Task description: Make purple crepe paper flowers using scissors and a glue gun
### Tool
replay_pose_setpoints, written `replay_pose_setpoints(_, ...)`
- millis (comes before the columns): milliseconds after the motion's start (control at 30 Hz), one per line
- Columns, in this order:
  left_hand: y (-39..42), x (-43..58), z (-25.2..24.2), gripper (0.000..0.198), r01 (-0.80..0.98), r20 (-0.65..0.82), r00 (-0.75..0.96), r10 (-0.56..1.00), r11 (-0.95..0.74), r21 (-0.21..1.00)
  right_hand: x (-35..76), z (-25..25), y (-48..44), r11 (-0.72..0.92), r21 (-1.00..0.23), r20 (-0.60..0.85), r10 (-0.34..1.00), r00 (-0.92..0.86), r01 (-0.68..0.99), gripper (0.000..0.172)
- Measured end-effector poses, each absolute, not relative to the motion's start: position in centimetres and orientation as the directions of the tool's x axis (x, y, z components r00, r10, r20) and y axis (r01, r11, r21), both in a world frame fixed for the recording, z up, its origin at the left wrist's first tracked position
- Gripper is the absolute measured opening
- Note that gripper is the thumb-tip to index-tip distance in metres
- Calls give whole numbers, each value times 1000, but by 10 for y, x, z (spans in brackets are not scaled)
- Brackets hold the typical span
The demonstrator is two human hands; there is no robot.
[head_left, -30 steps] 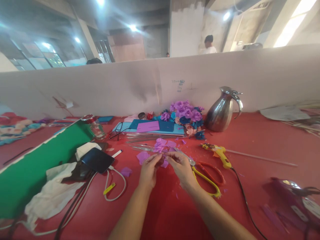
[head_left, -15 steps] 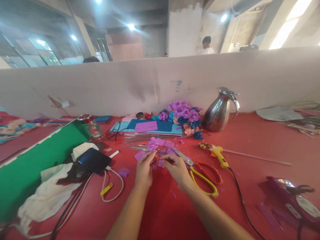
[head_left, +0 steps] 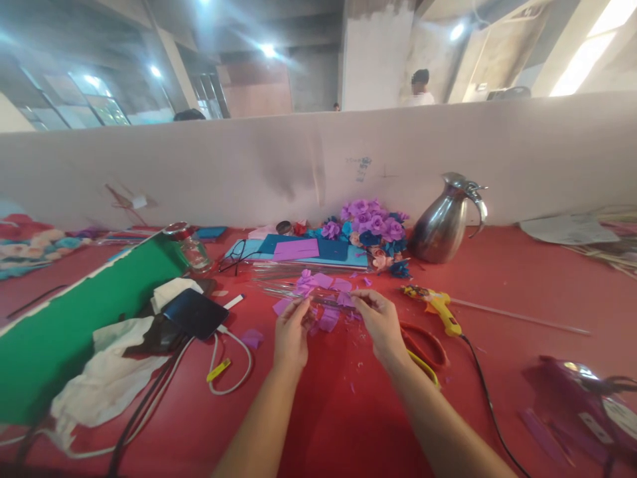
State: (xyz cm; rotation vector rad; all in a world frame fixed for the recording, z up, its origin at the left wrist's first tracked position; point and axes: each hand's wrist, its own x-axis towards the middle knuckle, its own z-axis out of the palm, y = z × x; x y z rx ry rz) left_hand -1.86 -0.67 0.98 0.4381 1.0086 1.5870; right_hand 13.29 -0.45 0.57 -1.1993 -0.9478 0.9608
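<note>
Blades hidden behind the right hand (head_left: 384,324), a pair of scissors (head_left: 440,345) shows only its red and yellow handles on a red table (head_left: 338,425). Thumb and fingertips are drawn close together on that hand and on the left hand (head_left: 292,335), but whether either pinches anything (the tips are small and blurred) cannot be told. Purple paper pieces (head_left: 328,319) lie between and just beyond the fingertips. At far right, a maroon object (head_left: 582,398) is cut off by the frame's edge. A pale partition (head_left: 223,166) hides all but the head and shoulders of a person (head_left: 422,83). A yellow glue gun (head_left: 444,315) lies to the right, short of a steel jug (head_left: 438,229); purple flowers (head_left: 371,219) sit left of the jug, and a green panel (head_left: 94,299) stands at left.
</note>
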Motion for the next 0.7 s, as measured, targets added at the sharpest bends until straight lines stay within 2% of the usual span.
replay_pose_setpoints(100, -5, -20, 11, 28, -586, -204, -349, 915, -43, 809, 132, 3, -7, 108, -991, 123, 962, 242, 73, 20)
replay_pose_setpoints(200, -2, -25, 11, 25, -520, -123, -486, 865, -173, 836, 128, 2, -12, 124, -925, 177, 977, 118, 358, 18)
replay_pose_setpoints(300, 0, -29, 12, 24, -447, -78, -581, 810, -238, 862, 119, 5, -18, 197, -771, 229, 973, -25, 605, 23)
replay_pose_setpoints(400, 0, -31, 13, 24, -433, -85, -603, 793, -236, 870, 109, 8, -23, 240, -572, 231, 965, -126, 784, 28)
replay_pose_setpoints(467, -1, -30, 13, 24, -433, -84, -602, 794, -236, 870, 103, 8, -27, 265, -462, 214, 960, -183, 846, 32)
replay_pose_setpoints(567, -1, -29, 12, 25, -432, -75, -591, 803, -236, 870, 96, 7, -31, 328, -364, 192, 942, -275, 871, 36)
replay_pose_setpoints(700, 0, -31, 10, 24, -419, -60, -589, 806, -241, 875, 95, 4, -32, 365, -352, 176, 930, -322, 862, 22)
